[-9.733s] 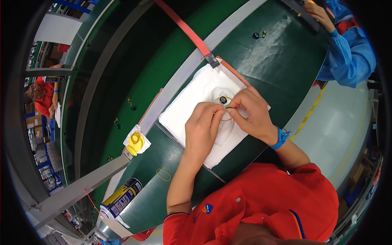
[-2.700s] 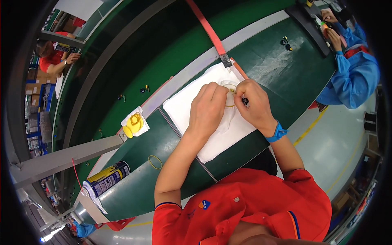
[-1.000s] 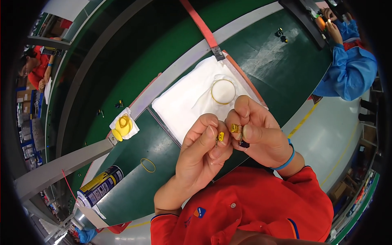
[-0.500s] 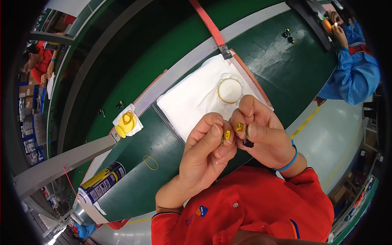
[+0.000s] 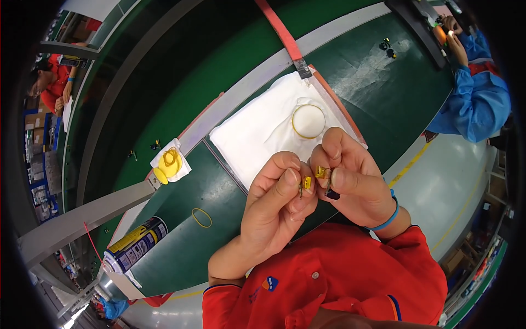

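My left hand [image 5: 274,203] and my right hand [image 5: 356,183] meet in front of my chest, thumbs and fingertips pinched. Between the left fingertips is a small yellow piece [image 5: 307,182] with a thin metallic bit below it. A similar small yellow piece [image 5: 320,172] sits in the right fingertips, with a black part [image 5: 332,193] hanging under it. Whether the two pieces are joined is too small to tell. Just beyond the hands lies a white cloth [image 5: 246,129], bearing a round white cloth-covered form [image 5: 308,121] ringed by a yellow band.
A yellow rubber band [image 5: 201,217] and a blue-yellow spray can [image 5: 137,244] lie left on the green tabletop [image 5: 175,241]. Yellow discs [image 5: 170,163] rest on white cloth by the metal post. Small dark parts [image 5: 156,144] sit on the green belt [image 5: 181,71]. A co-worker's blue sleeve [image 5: 471,109] is at right.
The small dark parts on the belt have shifted slightly left and nearer. Both hands stay almost in place; the yellow piece in my left fingertips has turned and moved slightly right.
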`<control>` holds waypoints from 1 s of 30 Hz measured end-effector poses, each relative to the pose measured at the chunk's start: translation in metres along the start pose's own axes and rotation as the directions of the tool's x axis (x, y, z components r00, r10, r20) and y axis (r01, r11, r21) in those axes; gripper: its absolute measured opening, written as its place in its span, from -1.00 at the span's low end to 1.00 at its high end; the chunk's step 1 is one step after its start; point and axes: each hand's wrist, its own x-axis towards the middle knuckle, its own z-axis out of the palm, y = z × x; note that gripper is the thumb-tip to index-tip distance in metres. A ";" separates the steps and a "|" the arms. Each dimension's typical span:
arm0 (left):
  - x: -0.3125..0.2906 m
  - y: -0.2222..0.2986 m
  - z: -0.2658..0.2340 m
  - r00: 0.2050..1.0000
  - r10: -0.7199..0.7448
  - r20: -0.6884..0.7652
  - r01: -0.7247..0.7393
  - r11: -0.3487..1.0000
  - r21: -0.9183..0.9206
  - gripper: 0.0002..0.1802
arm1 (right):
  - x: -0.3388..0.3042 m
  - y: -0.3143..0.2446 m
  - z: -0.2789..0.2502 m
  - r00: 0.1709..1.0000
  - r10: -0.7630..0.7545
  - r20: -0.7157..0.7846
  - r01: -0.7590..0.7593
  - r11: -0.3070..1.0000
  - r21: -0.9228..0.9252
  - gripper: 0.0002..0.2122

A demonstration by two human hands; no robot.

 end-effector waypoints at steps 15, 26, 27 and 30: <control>0.091 0.007 -0.057 0.654 0.107 0.749 -0.433 -0.758 0.487 -0.68 | 0.045 0.002 -0.083 0.730 -0.577 0.368 0.257 -0.267 -0.929 -0.75; 0.098 0.020 -0.057 0.624 -0.047 0.780 -0.512 -0.780 0.362 -0.70 | 0.052 0.003 -0.101 0.681 -0.543 0.492 0.376 -0.317 -0.871 -0.70; 0.099 0.023 -0.057 0.631 -0.039 0.775 -0.504 -0.780 0.371 -0.70 | 0.053 0.002 -0.103 0.674 -0.560 0.481 0.354 -0.327 -0.876 -0.69; 0.095 0.021 -0.057 0.646 -0.019 0.763 -0.506 -0.759 0.409 -0.71 | 0.050 -0.001 -0.094 0.729 -0.471 0.496 0.396 -0.301 -0.868 -0.71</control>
